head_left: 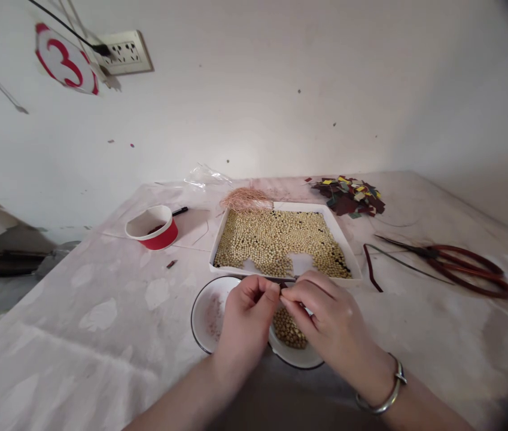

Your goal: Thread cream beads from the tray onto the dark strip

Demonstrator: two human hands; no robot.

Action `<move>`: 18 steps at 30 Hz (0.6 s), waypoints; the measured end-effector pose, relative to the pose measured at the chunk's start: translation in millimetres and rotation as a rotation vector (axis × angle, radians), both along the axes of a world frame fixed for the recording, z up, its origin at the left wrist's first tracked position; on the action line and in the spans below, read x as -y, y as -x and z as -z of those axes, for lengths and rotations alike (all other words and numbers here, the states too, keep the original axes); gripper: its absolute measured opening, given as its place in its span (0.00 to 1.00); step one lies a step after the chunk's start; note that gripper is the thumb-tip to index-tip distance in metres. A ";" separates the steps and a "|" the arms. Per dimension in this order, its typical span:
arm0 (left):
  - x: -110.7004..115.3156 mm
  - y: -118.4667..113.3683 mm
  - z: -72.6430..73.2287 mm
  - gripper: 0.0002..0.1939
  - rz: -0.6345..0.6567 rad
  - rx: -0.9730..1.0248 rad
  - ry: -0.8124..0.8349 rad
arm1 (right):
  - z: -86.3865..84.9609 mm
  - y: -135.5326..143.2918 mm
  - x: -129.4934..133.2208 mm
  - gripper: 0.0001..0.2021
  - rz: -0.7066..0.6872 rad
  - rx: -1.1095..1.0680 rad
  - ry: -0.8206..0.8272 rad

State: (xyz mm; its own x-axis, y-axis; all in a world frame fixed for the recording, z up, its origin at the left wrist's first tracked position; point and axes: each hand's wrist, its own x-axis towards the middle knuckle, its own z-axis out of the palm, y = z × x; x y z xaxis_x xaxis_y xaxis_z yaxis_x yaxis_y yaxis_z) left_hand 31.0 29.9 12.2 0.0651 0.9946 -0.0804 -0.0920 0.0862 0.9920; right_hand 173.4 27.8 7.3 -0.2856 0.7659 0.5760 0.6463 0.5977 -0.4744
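Note:
My left hand [247, 314] and my right hand [325, 308] meet fingertip to fingertip over two bowls, both closed in a pinch. Between the fingertips shows a small dark red piece [283, 287], mostly covered by the fingers. Under my left hand is a white bowl with a dark rim [200, 311], holding tiny pinkish bits. A second dark-rimmed bowl [301, 358] sits below my right hand, with round tan beads or beans [288, 332] in it. Just beyond my hands lies a white tray [343, 239] spread with pale round beads or beans [271, 236] and some black ones.
A red and white paper cup [159, 236] and a black pen [180, 211] stand left. Behind the tray are thin copper-coloured strands [245, 197] and clear plastic [206, 175]. Right are coloured scraps [347, 194], red-handled scissors [464, 263] and a bent dark red strip [369, 269].

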 end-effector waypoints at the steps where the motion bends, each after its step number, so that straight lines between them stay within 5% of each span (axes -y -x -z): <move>1: -0.1 0.0 0.0 0.10 -0.001 0.000 0.000 | 0.0 -0.3 -0.1 0.08 -0.003 0.003 0.000; 18: 0.2 -0.2 4.0 0.10 -0.018 -0.024 -0.011 | 1.5 -16.8 -11.9 0.06 0.075 -0.052 0.042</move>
